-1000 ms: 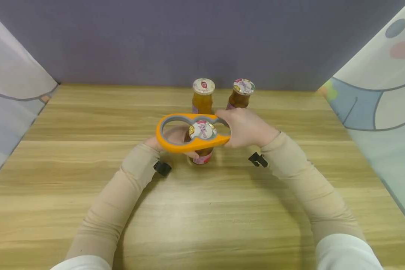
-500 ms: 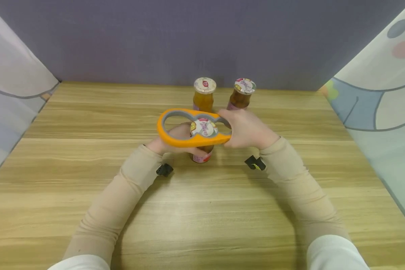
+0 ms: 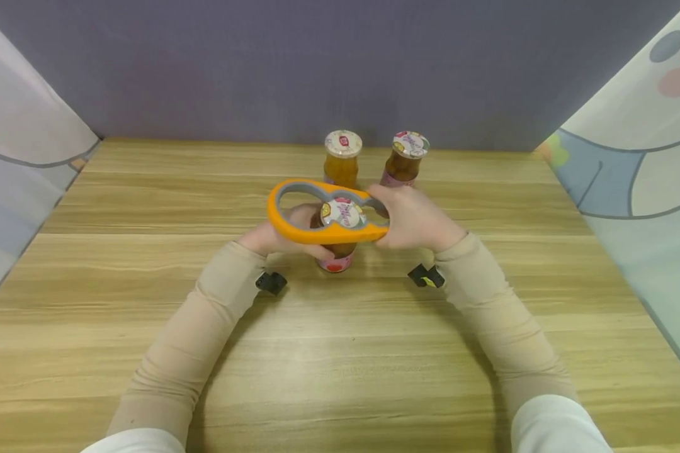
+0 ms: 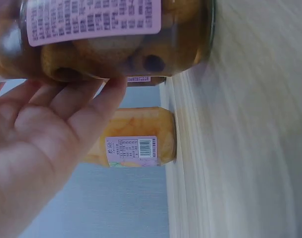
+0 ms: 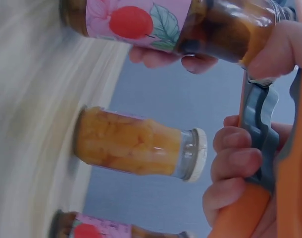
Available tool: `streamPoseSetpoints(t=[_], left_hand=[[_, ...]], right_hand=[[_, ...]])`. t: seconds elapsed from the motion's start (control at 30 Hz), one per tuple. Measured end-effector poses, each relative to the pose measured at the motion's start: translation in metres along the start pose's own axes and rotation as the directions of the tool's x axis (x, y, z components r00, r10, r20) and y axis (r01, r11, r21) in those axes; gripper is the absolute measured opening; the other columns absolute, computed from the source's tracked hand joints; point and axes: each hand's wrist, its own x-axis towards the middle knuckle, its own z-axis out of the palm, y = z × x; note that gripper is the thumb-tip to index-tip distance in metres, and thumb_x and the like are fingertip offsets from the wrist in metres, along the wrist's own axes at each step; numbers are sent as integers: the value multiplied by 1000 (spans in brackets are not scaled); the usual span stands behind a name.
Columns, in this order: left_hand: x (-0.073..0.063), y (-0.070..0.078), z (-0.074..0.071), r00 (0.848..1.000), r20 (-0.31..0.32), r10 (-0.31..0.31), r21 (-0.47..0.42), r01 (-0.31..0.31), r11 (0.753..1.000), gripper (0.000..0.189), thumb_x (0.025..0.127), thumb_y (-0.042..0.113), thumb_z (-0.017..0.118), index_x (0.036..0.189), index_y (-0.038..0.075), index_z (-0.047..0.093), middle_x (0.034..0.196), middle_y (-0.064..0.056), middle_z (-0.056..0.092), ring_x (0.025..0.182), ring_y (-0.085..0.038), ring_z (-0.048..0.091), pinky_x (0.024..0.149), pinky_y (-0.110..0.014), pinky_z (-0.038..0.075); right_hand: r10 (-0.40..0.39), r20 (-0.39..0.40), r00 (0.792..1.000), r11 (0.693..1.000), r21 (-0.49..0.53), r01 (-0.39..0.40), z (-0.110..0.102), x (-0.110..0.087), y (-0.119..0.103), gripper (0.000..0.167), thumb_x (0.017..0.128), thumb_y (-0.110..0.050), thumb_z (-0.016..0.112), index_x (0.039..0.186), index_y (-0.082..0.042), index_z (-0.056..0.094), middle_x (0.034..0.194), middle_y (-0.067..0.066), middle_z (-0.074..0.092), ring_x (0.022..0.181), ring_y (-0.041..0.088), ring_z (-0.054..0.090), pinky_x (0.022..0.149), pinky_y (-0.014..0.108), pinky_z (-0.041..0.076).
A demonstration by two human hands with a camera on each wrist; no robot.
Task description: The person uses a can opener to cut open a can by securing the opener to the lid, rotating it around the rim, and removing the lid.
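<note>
In the head view my left hand grips the body of a dark fruit jar, with its thumb on the near side. My right hand holds one end of an orange jar opener with grey scalloped inner edges. One of the opener's openings lies round the jar's patterned lid, seen from above. The right wrist view has the jar's pink label with a red fruit on it, and the right fingers curled round the opener. Fingertips of the left hand press the jar's side in the left wrist view.
Just behind the hands stands a jar of orange fruit with a pale lid. Another dark jar is to its right, partly behind the right hand. A grey panel closes off the back of the wooden table.
The opener has shifted slightly away from me and to the right, with both hands staying on their things. The base of the held jar has swung a little left. The two rear jars stand still.
</note>
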Motion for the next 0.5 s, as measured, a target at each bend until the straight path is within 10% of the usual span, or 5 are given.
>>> streamPoseSetpoints(t=[0.5], left_hand=[[-1, 1, 3, 996, 13, -86, -68, 87, 994, 66, 72, 2, 73, 131, 6, 42, 122, -9, 59, 110, -22, 56, 99, -39, 44]], right_hand=[[185, -89, 979, 978, 119, -174, -7, -12, 16, 56, 59, -15, 76, 111, -6, 55, 93, 10, 65, 78, 24, 55, 71, 37, 45]])
